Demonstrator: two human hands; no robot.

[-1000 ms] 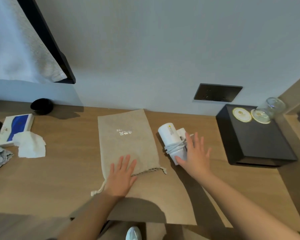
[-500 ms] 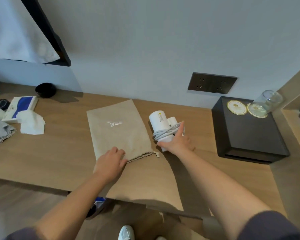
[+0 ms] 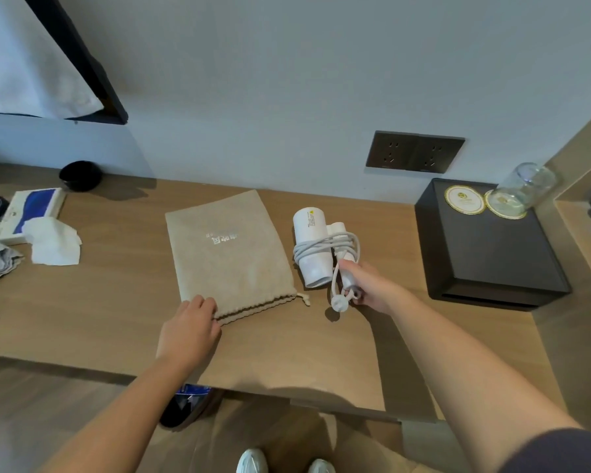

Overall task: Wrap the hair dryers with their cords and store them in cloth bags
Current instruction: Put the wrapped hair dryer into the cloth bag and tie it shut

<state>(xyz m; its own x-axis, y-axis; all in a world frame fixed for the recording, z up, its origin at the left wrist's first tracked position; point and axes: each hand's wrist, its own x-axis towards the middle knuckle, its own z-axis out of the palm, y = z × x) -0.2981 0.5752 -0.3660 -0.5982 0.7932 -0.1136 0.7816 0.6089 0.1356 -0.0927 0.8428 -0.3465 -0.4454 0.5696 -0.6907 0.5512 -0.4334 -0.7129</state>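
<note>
Beige cloth bag (image 3: pixel 231 254) lies flat on the wooden desk (image 3: pixel 116 302), drawstring mouth toward the near edge. Left hand (image 3: pixel 188 324) grips the mouth hem at its near left corner. White hair dryer (image 3: pixel 313 247) lies just right of the bag, outside it, cord (image 3: pixel 325 242) wound round the body. Right hand (image 3: pixel 369 288) grasps the cord's plug end; the plug (image 3: pixel 338 303) hangs beside it. Far right, a black box (image 3: pixel 492 254) carries two coasters and a glass tumbler (image 3: pixel 526 186).
</note>
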